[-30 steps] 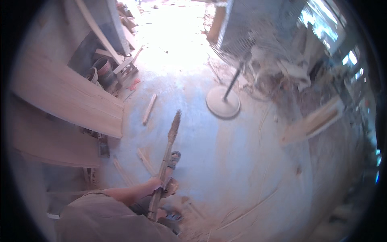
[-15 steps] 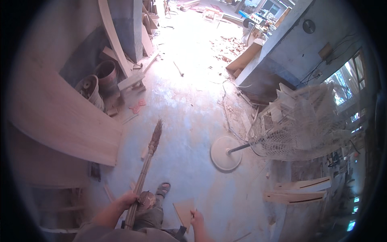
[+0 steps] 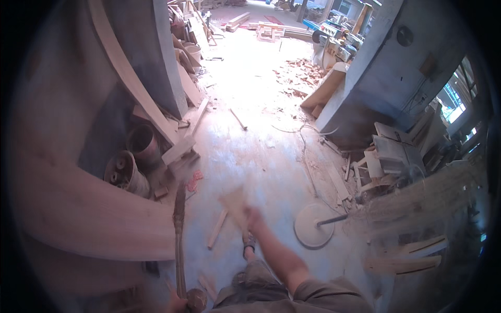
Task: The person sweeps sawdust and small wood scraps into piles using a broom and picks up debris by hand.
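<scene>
Near the bottom edge my left hand (image 3: 178, 302) is closed around the long handle of a broom (image 3: 179, 255), which stands almost upright in the picture with its bristles pointing away from me. A round brown object (image 3: 197, 300) shows beside that hand; its kind is unclear. My right arm reaches forward over the floor, and my right hand (image 3: 253, 218), smeared by motion, grips a thin flat piece of board (image 3: 234, 202). Below the board lies a short wooden strip (image 3: 217, 229). One of my feet (image 3: 249, 241), in a sandal, is just behind the right hand.
A large curved wooden panel (image 3: 104, 229) takes up the left, with buckets (image 3: 127, 172) behind it. At right stands a fan with a round white base (image 3: 313, 225), a cable (image 3: 309, 161) trailing past. Wood scraps (image 3: 300, 75) are heaped near the bright doorway.
My right hand has swung forward and inward with the board. The broom has shifted left and turned more upright, my left hand dropping toward the bottom edge. The whole view has shifted.
</scene>
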### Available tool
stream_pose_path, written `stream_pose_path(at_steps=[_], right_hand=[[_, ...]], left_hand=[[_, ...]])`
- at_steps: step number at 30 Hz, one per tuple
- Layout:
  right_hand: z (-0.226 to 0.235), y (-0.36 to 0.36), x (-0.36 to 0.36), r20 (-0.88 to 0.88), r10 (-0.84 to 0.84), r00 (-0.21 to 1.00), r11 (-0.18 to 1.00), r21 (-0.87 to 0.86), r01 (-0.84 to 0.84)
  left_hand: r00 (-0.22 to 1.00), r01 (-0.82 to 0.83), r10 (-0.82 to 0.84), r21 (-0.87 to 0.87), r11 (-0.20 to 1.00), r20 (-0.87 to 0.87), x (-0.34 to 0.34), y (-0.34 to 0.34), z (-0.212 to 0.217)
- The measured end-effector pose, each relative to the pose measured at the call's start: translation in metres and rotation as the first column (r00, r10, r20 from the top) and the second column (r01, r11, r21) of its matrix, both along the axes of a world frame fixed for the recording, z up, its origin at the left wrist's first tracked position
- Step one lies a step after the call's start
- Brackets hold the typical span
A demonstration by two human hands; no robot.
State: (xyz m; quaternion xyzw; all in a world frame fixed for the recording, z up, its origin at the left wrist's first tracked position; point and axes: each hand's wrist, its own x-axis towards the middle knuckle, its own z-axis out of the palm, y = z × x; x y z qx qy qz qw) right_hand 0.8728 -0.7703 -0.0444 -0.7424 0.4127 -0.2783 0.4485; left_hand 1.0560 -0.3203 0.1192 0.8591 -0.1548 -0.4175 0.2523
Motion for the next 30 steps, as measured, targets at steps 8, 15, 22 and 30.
stream_pose_path(at_steps=[8,15,22,30], right_hand=[[0.261,-0.401,0.046,0.494,-0.645,0.583,0.74,0.595,0.315],[-0.029,-0.114,-0.061,-0.059,-0.438,0.897,0.586,0.738,0.335],[-0.068,0.404,-0.33,-0.851,0.24,0.467,0.68,0.491,0.545],[-0.037,0.604,-0.283,-0.782,-0.389,0.487,0.176,0.456,0.873]], left_hand=[[0.993,-0.076,0.073,-0.025,0.997,-0.089,0.029,-0.089,0.022],[0.889,-0.078,-0.025,-0.204,0.976,-0.456,0.068,-0.109,-0.011],[0.534,0.183,-0.371,-0.324,0.928,-0.76,0.096,-0.139,-0.014],[0.093,0.426,-0.406,-0.333,0.841,-0.909,0.022,-0.193,-0.07]])
